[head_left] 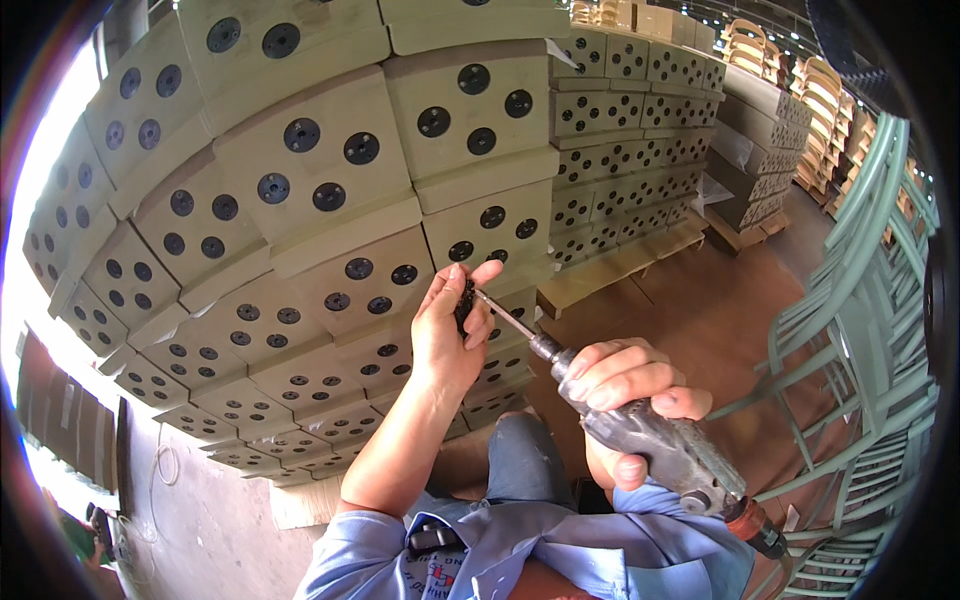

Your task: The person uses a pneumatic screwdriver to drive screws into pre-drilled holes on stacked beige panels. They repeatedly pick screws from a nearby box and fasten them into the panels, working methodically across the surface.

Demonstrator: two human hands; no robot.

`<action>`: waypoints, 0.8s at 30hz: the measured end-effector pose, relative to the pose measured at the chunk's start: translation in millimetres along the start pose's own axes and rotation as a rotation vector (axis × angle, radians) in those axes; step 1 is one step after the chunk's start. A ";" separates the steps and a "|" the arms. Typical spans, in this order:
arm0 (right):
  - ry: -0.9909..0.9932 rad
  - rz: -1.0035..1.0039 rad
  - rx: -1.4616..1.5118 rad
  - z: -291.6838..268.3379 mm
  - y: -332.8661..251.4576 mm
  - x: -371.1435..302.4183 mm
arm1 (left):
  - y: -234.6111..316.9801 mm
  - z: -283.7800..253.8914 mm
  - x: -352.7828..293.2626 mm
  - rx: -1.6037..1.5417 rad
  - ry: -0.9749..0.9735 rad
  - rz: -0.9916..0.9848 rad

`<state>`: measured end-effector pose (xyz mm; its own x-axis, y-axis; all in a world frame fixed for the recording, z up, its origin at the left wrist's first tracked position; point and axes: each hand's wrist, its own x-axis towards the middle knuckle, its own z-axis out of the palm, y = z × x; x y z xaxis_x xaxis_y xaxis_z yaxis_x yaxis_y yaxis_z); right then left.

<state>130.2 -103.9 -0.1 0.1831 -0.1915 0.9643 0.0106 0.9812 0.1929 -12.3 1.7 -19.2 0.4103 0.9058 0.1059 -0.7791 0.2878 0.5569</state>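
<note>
Your left hand [448, 330] pinches small dark pieces [465, 303]; your right hand [635, 385], apart from it, grips the power driver [660, 445], its bit [507, 315] reaching them. The step appears to be fitting piece to bit, calling next for steady alignment. Stacked boxes [318, 167] stand beyond.

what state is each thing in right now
Left hand: closed on black part
Black part: held, partly hidden
Right hand: gripping power screwdriver
Power screwdriver: held, bit toward black part
Beige blocks: stacked
Black discs: on block faces
Green frames: piled together
Wooden pallet: loaded
</note>
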 end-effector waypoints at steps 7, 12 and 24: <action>-0.004 0.049 -0.002 -8.3 -0.1 -8.1 | -4.2 10.7 4.5 -0.008 -0.056 -0.021; -0.037 0.038 0.011 -15.5 3.9 -5.5 | -4.8 15.7 8.1 -0.033 -0.081 -0.057; -0.203 -0.063 -0.192 -31.7 19.3 26.4 | -9.0 59.4 48.0 -0.105 -0.240 -0.200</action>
<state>166.4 -89.2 23.3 -0.0241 -0.2340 0.9719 0.2051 0.9504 0.2339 42.5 24.1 29.8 0.6506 0.7323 0.2011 -0.7112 0.4947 0.4994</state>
